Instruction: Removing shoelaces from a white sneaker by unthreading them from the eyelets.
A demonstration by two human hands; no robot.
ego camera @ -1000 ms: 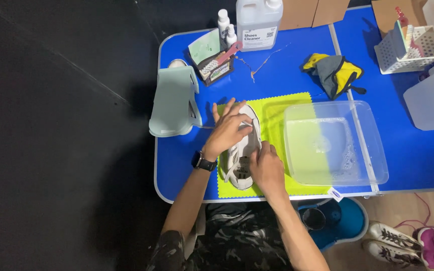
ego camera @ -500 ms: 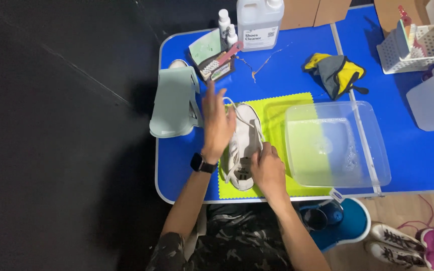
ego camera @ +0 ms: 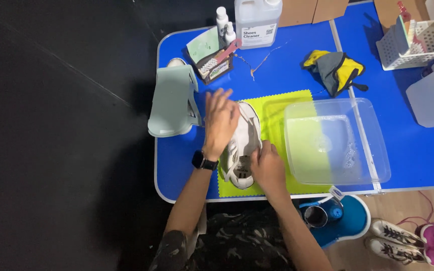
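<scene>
- Landmark: one white low-top lace-up sneaker (ego camera: 241,150) lies on one lime-green square cloth mat (ego camera: 277,125), on the blue folding surface (ego camera: 177,165).
- Left of the sneaker: one pale-green plastic shoe stand (ego camera: 172,100).
- Left hand (ego camera: 220,120): fingers spread wide, flat, over the sneaker's toe end; contact cannot be confirmed because of blur.
- Right hand (ego camera: 268,168): closed on the sneaker's heel end, holding it steady.
- Judgement: keep the heel pinned to the mat and press evenly with the flat hand so the sneaker does not slide.
- Right of the sneaker: one clear rectangular plastic tub (ego camera: 335,143) holding soapy water.
- Behind the sneaker: one white jug (ego camera: 257,20), two small bottles (ego camera: 223,22).
</scene>
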